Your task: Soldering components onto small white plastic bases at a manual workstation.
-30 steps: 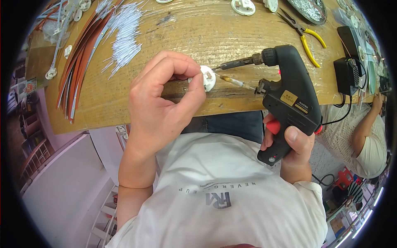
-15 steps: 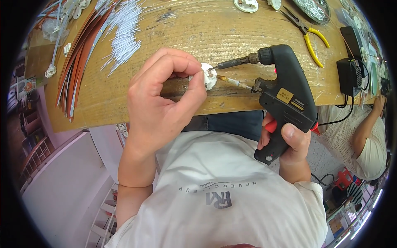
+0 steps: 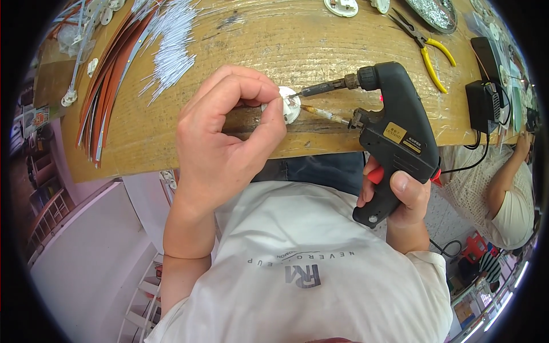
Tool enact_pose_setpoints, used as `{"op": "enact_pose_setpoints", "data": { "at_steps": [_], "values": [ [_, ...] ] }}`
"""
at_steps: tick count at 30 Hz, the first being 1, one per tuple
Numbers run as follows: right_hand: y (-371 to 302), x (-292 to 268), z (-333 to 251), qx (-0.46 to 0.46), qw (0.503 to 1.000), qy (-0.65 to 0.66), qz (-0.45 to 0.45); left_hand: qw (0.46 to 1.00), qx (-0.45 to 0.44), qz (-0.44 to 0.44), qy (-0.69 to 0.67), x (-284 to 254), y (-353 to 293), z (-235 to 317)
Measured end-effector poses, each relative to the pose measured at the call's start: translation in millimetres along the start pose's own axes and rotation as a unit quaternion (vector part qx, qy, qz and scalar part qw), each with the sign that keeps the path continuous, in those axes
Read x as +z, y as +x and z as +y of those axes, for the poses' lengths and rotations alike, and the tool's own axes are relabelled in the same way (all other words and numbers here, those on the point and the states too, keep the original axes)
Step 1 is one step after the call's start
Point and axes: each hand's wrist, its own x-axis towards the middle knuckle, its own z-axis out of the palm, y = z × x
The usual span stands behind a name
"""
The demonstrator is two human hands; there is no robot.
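Observation:
My left hand is closed in a pinch of thumb and forefinger at the left edge of a small white round part near the table's front edge. What the fingertips hold is hidden. My right hand grips a black soldering gun by its handle, with a finger by the red trigger. The gun's dark upper tip reaches the top of the round part. Below it, a brownish, worn lower rod points at the part's right edge.
Thin white wires lie in a pile at the far left, beside orange-brown strips. Yellow-handled pliers and a dish of shiny bits are far right. A black power adapter stands at the right; another person sits beyond.
Both hands and the soldering gun stay almost in place. A small red light at the bottom of the gun's handle, lit earlier, no longer shows.

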Motion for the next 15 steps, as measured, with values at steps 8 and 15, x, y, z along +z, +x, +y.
{"op": "enact_pose_setpoints", "data": {
  "at_steps": [8,15],
  "values": [
    [-3,-2,1,-0.073,0.996,0.043,-0.01,0.999,0.016,-0.041,0.015,-5,0,-3],
    [5,8,-10,-0.112,0.993,0.041,0.001,0.999,0.015,-0.038,0.014,-5,-2,-4]
  ]
}}
